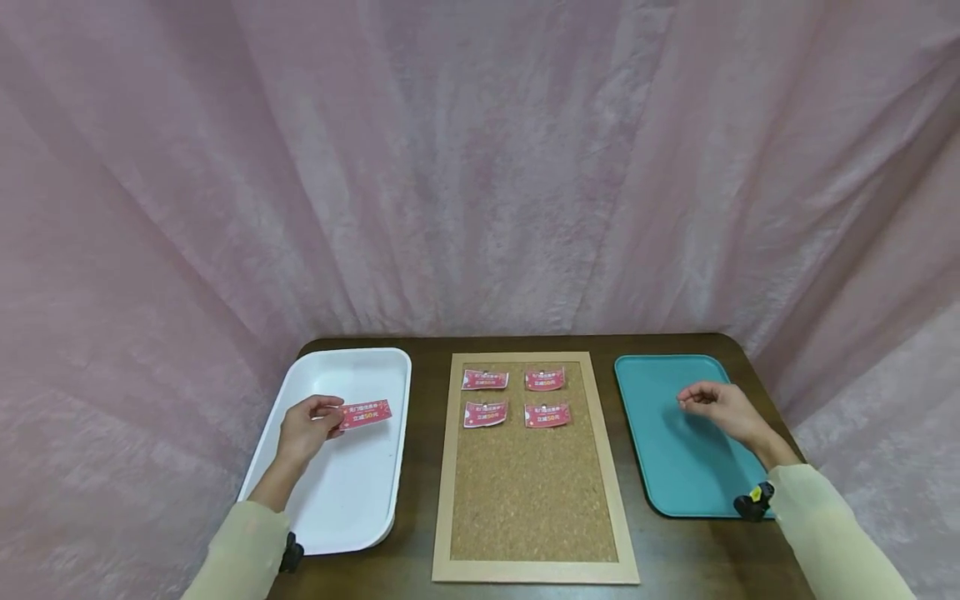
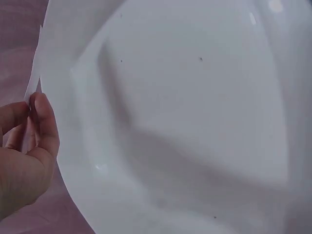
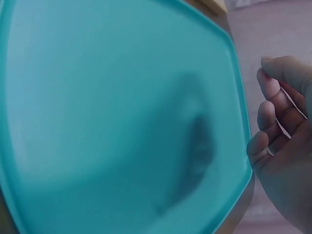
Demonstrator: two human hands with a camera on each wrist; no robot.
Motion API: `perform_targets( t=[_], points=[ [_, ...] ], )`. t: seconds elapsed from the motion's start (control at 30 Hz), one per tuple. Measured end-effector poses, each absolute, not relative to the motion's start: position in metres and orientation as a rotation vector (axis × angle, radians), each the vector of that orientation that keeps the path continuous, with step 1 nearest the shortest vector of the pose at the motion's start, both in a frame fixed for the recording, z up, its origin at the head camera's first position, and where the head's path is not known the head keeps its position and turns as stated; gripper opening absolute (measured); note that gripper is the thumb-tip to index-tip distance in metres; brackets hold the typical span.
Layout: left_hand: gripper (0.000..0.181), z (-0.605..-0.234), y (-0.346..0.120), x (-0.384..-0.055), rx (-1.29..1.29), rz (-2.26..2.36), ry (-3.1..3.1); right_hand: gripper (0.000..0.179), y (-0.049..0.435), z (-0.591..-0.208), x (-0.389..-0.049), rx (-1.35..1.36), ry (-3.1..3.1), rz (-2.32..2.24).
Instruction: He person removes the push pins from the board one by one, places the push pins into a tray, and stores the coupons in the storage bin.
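My left hand (image 1: 306, 427) pinches a pink-red coupon (image 1: 365, 414) by its left end, above the white tray (image 1: 401, 392). In the left wrist view the coupon (image 2: 35, 73) shows as a thin white edge between thumb and fingers. My right hand (image 1: 723, 410) hovers over the teal tray (image 1: 645, 433), thumb and index fingertips together and the other fingers bent. Whether something tiny is between those tips is hidden. A wood-framed cork board (image 1: 534, 500) lies between the trays, with several similar coupons (image 1: 547, 416) fixed in two rows on its upper part.
A dark brown table (image 1: 420, 467) carries both trays and the board. Behind it hangs a pink curtain (image 1: 480, 183). A small black device sits at each wrist, like the one on my right wrist (image 1: 752, 502).
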State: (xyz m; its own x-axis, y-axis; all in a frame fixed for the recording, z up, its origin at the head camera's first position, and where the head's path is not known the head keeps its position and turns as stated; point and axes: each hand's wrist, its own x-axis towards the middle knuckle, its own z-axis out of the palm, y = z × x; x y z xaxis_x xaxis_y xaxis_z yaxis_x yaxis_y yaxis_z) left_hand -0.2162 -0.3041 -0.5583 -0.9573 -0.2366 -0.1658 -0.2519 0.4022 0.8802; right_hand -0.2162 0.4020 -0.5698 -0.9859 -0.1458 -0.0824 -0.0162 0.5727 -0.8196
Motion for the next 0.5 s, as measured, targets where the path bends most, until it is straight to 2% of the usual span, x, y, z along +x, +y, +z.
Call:
perform_targets(
  t=[0.5],
  points=[
    [0.027, -0.578, -0.314, -0.22, -0.519, 1.367, 2.639, 0.019, 0.419, -0.595, -0.211, -0.073, 2.695, -1.218]
  ],
)
